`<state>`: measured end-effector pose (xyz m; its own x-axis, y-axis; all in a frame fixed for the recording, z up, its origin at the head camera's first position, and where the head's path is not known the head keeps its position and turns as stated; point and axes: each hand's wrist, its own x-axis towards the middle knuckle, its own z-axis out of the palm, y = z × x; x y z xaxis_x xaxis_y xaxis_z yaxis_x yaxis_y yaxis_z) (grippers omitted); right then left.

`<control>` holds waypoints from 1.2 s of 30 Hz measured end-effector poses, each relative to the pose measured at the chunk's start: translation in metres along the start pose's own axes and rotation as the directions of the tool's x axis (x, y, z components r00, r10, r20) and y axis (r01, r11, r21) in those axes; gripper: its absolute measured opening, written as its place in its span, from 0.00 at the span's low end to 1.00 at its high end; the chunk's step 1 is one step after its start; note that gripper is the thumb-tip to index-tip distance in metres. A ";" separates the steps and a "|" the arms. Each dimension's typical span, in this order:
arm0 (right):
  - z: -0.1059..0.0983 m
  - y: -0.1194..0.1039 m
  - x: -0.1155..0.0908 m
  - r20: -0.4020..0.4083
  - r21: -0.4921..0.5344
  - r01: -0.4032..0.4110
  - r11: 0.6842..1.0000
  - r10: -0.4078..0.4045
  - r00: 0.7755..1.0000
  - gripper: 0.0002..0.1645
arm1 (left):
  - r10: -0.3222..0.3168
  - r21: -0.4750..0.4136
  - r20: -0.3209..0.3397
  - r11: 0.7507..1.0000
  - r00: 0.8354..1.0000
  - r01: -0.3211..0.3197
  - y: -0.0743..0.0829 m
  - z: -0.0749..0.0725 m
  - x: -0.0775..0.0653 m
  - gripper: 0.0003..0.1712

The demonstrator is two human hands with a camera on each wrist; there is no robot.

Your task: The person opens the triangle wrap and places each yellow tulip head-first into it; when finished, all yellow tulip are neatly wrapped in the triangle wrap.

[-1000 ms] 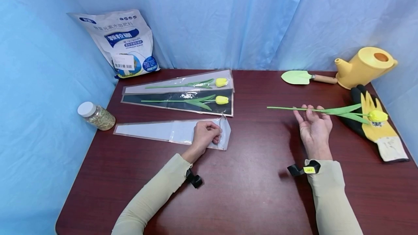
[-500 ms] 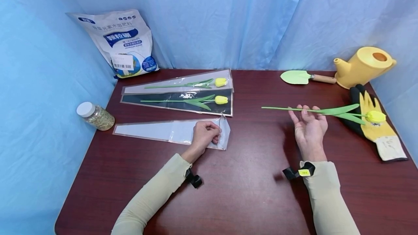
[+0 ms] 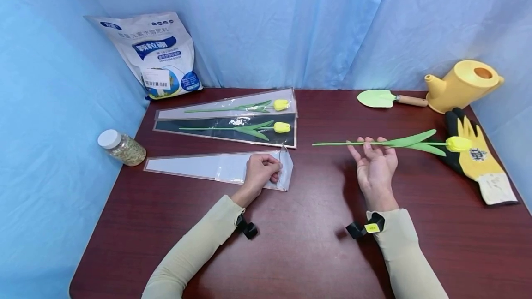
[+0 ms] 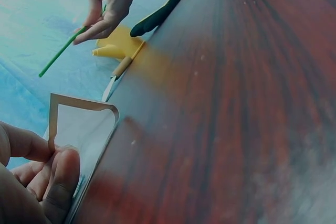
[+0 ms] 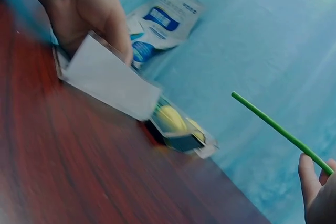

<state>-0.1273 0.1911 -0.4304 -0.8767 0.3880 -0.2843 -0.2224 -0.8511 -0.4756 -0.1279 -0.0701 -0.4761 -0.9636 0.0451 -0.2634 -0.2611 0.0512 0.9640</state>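
My left hand [image 3: 262,173] pinches the upper layer of a white flower sleeve [image 3: 191,165] near its wide right end. In the left wrist view, the sleeve's bordered mouth [image 4: 84,102] stands lifted off the table at the thumb and fingers. My right hand [image 3: 376,172] holds a yellow artificial tulip [image 3: 458,144] by its green stem [image 3: 328,144], palm up, above the table. The stem's bare end points left towards the sleeve; the bloom points right. Beyond the white sleeve lie a black sleeve [image 3: 166,126] and a pale sleeve [image 3: 170,113], each with a yellow tulip inside.
A lidded jar [image 3: 124,148] lies at the left edge, with a fertilizer bag [image 3: 154,54] behind it. At the right are a green trowel [image 3: 376,98], a yellow watering can [image 3: 461,86] and yellow-black gloves [image 3: 484,163]. Blue curtains [image 3: 282,26] surround the table.
My right hand has moved left with the tulip, bringing the stem's end nearer the white sleeve. The left hand keeps its pinch in the same spot.
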 end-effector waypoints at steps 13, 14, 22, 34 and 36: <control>0.004 0.027 -0.016 0.044 -0.066 0.003 0.998 0.000 0.999 0.14 | -0.012 -0.018 -0.003 1.000 1.000 0.012 0.002 0.003 0.001 0.06; 0.005 0.029 -0.017 0.050 -0.078 0.004 0.997 0.000 0.999 0.14 | -0.013 -0.019 -0.004 1.000 1.000 0.013 0.003 0.003 0.001 0.06; 0.007 0.042 -0.024 0.100 -0.159 0.025 0.987 -0.010 0.995 0.15 | -0.017 -0.037 0.010 0.999 1.000 0.017 0.004 0.004 0.003 0.06; 0.003 0.053 -0.028 0.237 -0.330 0.228 0.916 -0.153 0.959 0.18 | -0.018 -0.050 -0.001 0.999 1.000 0.018 0.007 0.008 0.001 0.06; 0.003 0.054 -0.029 0.255 -0.331 0.255 0.909 -0.174 0.951 0.18 | -0.006 -0.042 -0.007 0.999 1.000 0.006 0.009 0.008 0.000 0.05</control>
<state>-0.1151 0.1330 -0.4455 -0.9040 0.4267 0.0248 -0.2845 -0.5575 -0.7799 -0.1295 -0.0615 -0.4677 -0.9623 0.0378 -0.2693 -0.2692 0.0093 0.9630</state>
